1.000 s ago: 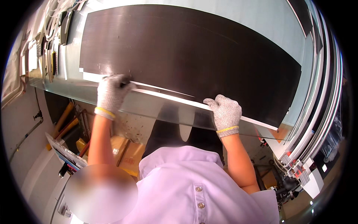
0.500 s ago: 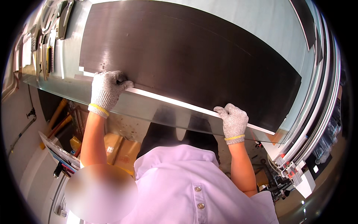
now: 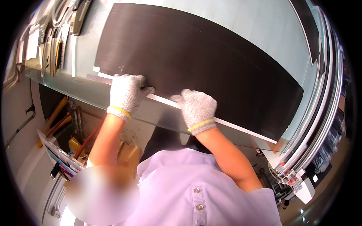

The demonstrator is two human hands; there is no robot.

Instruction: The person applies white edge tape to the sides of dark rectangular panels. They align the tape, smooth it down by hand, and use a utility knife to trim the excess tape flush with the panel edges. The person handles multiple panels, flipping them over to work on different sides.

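A large black sheet [image 3: 196,56] lies flat on a glass-topped table, with a white strip [image 3: 164,99] showing along its near edge. My left hand [image 3: 127,94], in a grey knitted glove with a yellow cuff, is closed on that edge near the left corner, its thumb stretched to the right. To its right, my right hand [image 3: 199,110] wears the same kind of glove and is closed over the edge near the middle. Its thumb is blurred and points left. The fingertips of both hands are tucked out of sight.
Rulers, a yellow-and-black cutter [image 3: 58,54] and other tools lie at the table's left end. More dark sheet [image 3: 307,32] lies at the far right, beside a long metal rail [image 3: 333,83]. Below the glass table edge [image 3: 75,98] stand cardboard [image 3: 130,156] and leaning panels [image 3: 56,150].
My right hand has slid left along the near edge toward my left hand. The view has shifted, so the sheet and my left hand appear farther right.
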